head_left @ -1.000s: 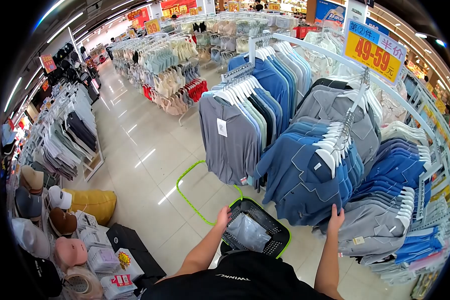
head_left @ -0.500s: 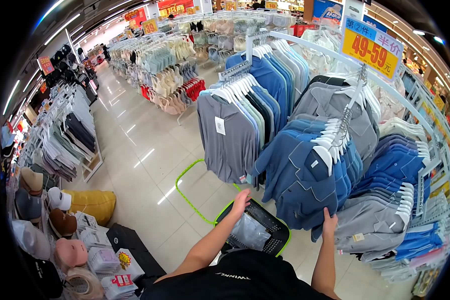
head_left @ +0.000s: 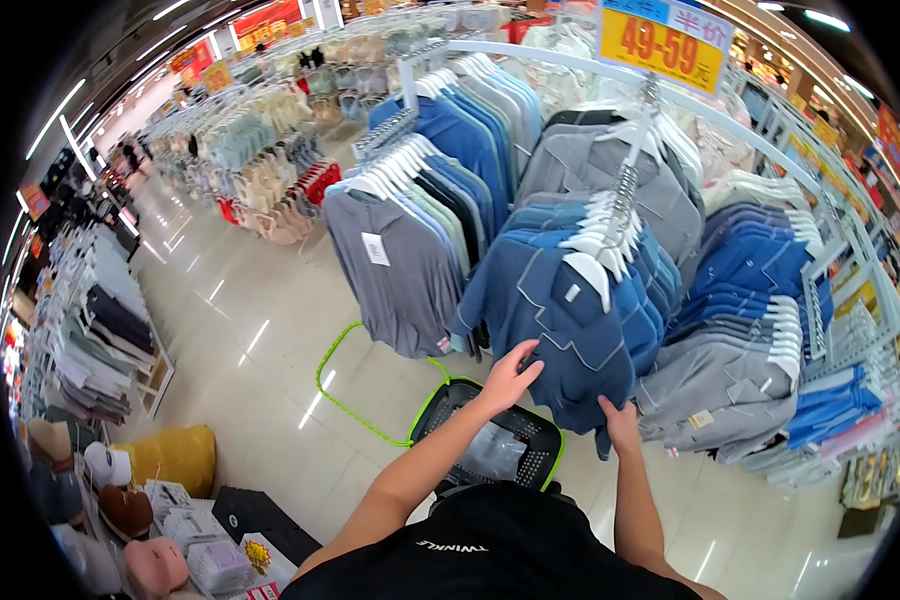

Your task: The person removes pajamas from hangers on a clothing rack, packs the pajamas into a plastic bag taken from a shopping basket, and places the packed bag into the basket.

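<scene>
A dark blue pajama shirt point(head_left: 560, 310) with pale piping hangs on a white hanger at the front of a rack arm. At its lower right hem, my right hand point(head_left: 620, 425) pinches the fabric between thumb and fingers. My left hand point(head_left: 513, 377) is at the shirt's lower left front, fingers stretched and apart; whether they touch the cloth is hard to tell. More blue shirts point(head_left: 650, 285) hang close behind. Below my left hand, a black shopping basket point(head_left: 458, 397) with a green rim stands on the floor, a clear plastic package point(head_left: 494, 452) inside.
Grey tops point(head_left: 390, 270) hang left of the shirt, grey pajama shirts point(head_left: 715, 395) to its right. A price sign point(head_left: 665, 42) tops the white rack frame point(head_left: 530, 50). The basket's green handle point(head_left: 320, 370) lies out leftward. Caps point(head_left: 155, 565) and a black box point(head_left: 260, 520) stand lower left.
My left hand has moved from above the basket to the shirt's front. My right hand still holds the hem. The view has shifted, so the racks appear farther left and higher.
</scene>
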A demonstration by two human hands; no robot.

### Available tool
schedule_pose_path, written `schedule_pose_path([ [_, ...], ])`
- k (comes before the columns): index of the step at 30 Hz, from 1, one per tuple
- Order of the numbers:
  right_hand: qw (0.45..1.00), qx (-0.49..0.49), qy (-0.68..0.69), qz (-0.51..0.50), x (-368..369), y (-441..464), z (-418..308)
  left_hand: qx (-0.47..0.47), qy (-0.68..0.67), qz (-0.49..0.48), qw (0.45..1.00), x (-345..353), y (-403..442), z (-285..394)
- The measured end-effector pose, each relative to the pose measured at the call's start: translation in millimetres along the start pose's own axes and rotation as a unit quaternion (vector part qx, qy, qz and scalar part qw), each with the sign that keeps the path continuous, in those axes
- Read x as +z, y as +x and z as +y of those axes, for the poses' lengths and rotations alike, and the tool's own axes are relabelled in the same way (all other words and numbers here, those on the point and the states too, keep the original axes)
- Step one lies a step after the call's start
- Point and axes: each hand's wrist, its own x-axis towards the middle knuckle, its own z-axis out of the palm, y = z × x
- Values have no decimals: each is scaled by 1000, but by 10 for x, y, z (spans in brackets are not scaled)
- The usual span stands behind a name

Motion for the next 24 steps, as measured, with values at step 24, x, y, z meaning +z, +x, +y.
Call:
schedule_pose_path([
  [24, 981, -41, -58, 179, -1363, -32, 1035, 113, 220, -71, 966, 1345, 556, 83],
])
